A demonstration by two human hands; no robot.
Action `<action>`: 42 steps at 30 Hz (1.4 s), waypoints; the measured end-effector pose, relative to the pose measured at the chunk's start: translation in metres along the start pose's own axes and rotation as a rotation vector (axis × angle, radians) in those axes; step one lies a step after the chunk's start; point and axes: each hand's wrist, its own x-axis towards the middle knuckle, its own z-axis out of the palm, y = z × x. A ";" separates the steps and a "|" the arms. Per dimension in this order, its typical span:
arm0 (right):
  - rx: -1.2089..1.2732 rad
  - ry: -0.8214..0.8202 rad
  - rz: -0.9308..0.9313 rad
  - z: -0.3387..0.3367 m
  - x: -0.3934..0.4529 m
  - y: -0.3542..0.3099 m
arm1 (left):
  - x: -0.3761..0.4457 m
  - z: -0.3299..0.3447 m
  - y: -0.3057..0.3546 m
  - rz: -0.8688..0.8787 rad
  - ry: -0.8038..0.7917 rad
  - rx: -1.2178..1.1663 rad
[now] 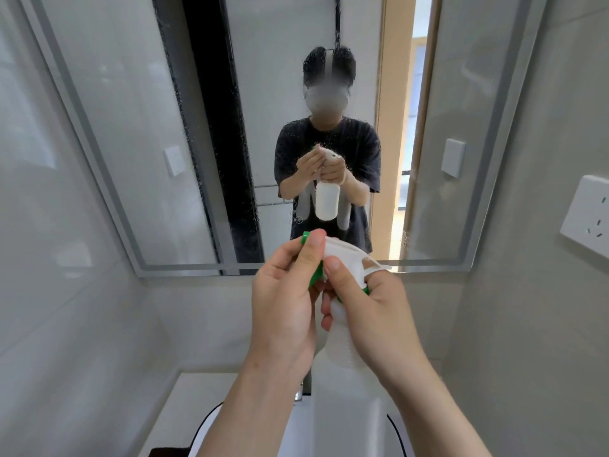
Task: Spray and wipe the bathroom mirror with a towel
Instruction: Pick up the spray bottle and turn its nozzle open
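Observation:
A white spray bottle (346, 374) with a green nozzle and trigger is held upright in front of me, below the mirror (230, 127). My right hand (372, 308) grips its neck, thumb on the white spray head. My left hand (283, 298) pinches the green nozzle tip at the front of the head. Fine droplets speckle the mirror's middle, over the reflection of a person holding the bottle. No towel can be clearly made out.
A white wall socket (586, 219) is on the right wall. Below the hands lie a white counter (197, 397) and the rim of a basin (204, 420), with a chrome tap (301, 392) partly hidden behind the bottle. Something dark sits at the bottom edge (168, 452).

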 end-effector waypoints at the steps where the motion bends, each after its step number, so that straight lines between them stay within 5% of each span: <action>1: 0.007 0.003 0.007 0.000 0.001 0.000 | 0.001 0.000 0.000 0.001 -0.008 -0.004; 29: 0.096 -0.056 0.069 -0.005 0.005 -0.013 | 0.008 -0.001 0.004 0.028 -0.127 0.007; 37: 0.111 -0.062 0.075 -0.006 0.007 -0.013 | 0.010 0.011 -0.001 0.054 0.061 0.070; 42: 0.098 -0.049 0.061 -0.009 0.008 -0.015 | 0.011 0.009 -0.001 0.067 -0.017 0.008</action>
